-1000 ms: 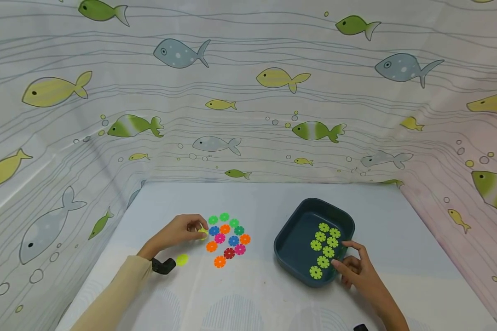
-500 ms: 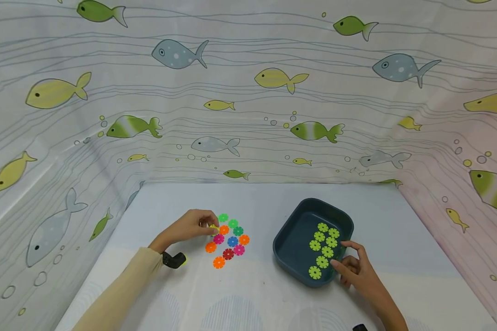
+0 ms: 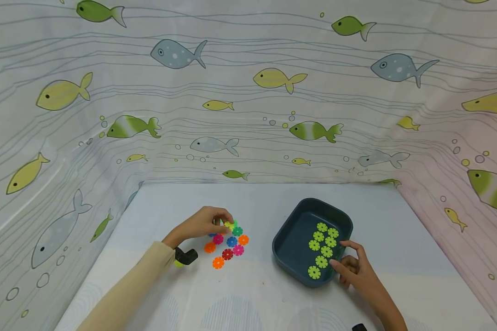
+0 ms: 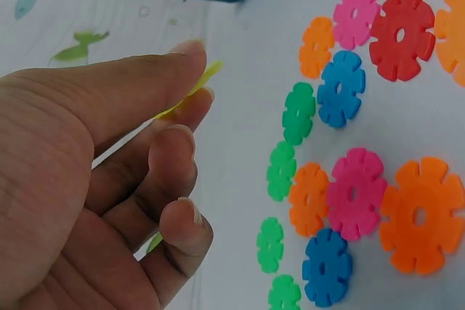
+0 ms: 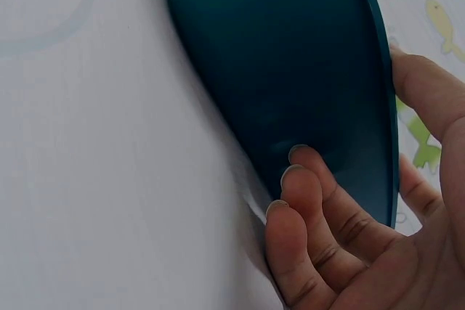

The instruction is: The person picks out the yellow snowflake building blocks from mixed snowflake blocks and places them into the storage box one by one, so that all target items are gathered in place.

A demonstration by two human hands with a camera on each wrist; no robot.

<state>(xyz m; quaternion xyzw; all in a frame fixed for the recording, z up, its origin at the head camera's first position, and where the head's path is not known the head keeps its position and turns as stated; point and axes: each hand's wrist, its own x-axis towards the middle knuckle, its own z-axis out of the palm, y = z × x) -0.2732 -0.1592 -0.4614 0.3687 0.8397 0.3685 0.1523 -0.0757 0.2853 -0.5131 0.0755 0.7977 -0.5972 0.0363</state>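
My left hand (image 3: 209,220) pinches a yellow notched, flower-shaped disc (image 3: 229,225) between thumb and index finger. In the left wrist view the disc (image 4: 212,72) shows edge-on, the other fingers curled below it. The hand is over a cluster of plastic discs, hiding some; an orange disc (image 4: 421,215), a red disc (image 4: 402,36) and several others lie there. To the right stands a dark blue tray (image 3: 296,243) holding several yellow-green discs (image 3: 326,251). My right hand (image 3: 362,273) grips its right side, with curled fingertips (image 5: 285,241) against the outer wall and another finger at the rim.
A yellow-green disc (image 3: 179,264) lies partly hidden behind the black wrist camera (image 3: 187,256). White table cloth (image 3: 257,299) spreads between cluster and tray. A fish-printed curtain (image 3: 248,115) encloses the table at the back and sides.
The left hand has moved right over the disc cluster with the yellow disc still pinched, now covering some green and blue discs. The right hand and the tray have stayed put.
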